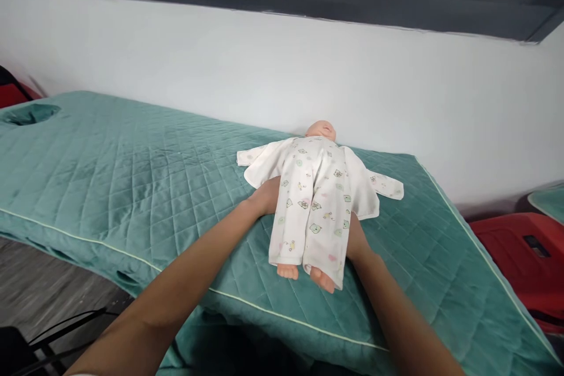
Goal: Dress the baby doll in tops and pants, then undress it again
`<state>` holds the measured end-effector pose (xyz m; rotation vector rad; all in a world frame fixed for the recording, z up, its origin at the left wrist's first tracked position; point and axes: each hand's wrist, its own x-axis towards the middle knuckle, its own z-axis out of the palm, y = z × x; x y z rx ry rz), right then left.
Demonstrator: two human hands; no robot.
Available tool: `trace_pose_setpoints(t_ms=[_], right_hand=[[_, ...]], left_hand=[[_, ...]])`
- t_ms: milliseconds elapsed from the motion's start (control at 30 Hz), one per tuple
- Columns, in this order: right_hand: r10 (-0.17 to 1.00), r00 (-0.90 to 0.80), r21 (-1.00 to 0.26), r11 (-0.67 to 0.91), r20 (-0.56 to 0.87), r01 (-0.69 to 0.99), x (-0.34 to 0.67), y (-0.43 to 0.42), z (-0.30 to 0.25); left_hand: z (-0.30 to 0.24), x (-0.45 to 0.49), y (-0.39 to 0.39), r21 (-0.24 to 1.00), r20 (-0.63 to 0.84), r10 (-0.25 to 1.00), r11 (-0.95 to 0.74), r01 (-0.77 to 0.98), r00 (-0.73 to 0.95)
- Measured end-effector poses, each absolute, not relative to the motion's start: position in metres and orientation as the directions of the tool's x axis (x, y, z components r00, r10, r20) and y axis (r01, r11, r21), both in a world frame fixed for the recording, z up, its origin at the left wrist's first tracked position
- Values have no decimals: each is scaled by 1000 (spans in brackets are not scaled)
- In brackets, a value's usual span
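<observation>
A baby doll (322, 128) lies on its back on a green quilted bed cover (145, 170), its head toward the wall. It wears white printed trousers (314, 205) that reach up over its chest, and its bare feet stick out of the leg ends. A white long-sleeved baby top (363, 185) spreads open on both sides beneath it. My left hand (268, 195) reaches under the doll's side at hip height. On the other side, my right hand (358, 239) goes in behind the trouser leg. Fingers of both hands are hidden by the doll and clothing.
A white wall (185, 64) runs along the bed's far side, below a dark window frame (352, 3). A red chair (520, 258) stands past the right end. The bed has a face hole (30, 114) at far left. Black thin bars (66, 329) show at lower left.
</observation>
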<state>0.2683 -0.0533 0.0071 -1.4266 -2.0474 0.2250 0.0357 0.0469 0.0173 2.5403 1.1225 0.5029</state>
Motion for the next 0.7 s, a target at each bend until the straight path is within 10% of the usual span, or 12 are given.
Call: trace_pose_setpoints(t_ms=[700], right_hand=[[836,-276,-337,462,475,820,273,-60,8]], left_hand=[[-4,4,11,149,470,580,-795,587,666]])
